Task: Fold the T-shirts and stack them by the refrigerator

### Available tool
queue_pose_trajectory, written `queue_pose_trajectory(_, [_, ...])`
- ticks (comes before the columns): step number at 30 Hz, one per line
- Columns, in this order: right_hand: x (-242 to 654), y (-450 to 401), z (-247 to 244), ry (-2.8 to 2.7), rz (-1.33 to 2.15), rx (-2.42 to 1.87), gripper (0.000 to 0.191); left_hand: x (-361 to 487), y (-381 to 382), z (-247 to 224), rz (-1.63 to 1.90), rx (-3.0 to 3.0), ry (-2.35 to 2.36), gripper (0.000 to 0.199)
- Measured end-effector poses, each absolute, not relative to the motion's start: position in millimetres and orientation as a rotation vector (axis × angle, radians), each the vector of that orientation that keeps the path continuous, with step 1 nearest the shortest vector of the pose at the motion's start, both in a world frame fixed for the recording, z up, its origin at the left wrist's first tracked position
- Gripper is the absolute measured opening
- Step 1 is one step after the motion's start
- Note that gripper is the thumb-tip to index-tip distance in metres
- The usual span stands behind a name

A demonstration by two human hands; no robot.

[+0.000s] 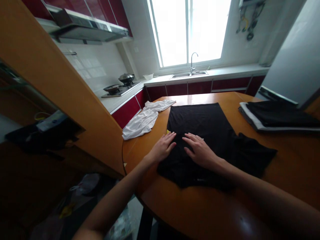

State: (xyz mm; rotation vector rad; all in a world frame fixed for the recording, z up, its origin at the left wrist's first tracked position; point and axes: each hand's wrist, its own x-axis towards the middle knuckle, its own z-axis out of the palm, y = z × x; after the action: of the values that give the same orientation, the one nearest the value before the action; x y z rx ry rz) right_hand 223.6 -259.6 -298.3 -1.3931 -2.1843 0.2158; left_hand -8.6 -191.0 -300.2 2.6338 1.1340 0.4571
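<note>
A black T-shirt [200,116] lies spread on the wooden table, its neckline toward me and one sleeve reaching out to the right. My left hand [163,146] rests at the shirt's left edge with its fingers stretched out. A small yellow patch shows just beyond those fingertips. Over the middle of the shirt, my right hand [200,150] lies flat, fingers extended toward the left. Neither hand grips anything. My right forearm hides part of the shirt's lower right.
On the round wooden table [287,173], a crumpled white garment [145,121] lies at the left edge. A stack of folded dark and white clothes [280,115] sits at the right. Beyond are a stove with pans [126,78] and a sink [188,74]. A wooden partition [82,96] stands at left.
</note>
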Motion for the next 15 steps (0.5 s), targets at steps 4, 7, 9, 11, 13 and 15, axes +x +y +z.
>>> queue_pose_trajectory(4, [296.4,-263.7,-286.8,-1.926,0.162,-1.443,0.039,-1.8,-197.3,-326.5,0.093,2.732,1.156,0.066])
queue_pose_trajectory(7, [361.9,-266.7,-285.3,-1.725,0.132,-1.544,0.035,-7.7,-192.2,-328.9,0.043,2.747,1.148,0.067])
queue_pose_trajectory(9, [400.3,-268.5,-290.3,-1.558,0.174,-1.660,0.032,-9.8,-184.2,-319.7,-0.014,2.717,1.107,0.067])
queue_pose_trajectory(11, [430.0,-269.1,-300.0,-1.377,0.213,-1.763,0.029,-7.1,-175.5,-302.6,-0.054,2.689,1.088,0.065])
queue_pose_trajectory(13, [450.2,-268.1,-312.3,-1.262,0.211,-1.817,0.027,2.3,-168.9,-281.9,-0.005,2.707,1.091,0.061])
queue_pose_trajectory(15, [462.7,-266.5,-323.9,-1.236,0.175,-1.838,0.026,18.6,-166.1,-264.8,0.101,2.729,1.078,0.058])
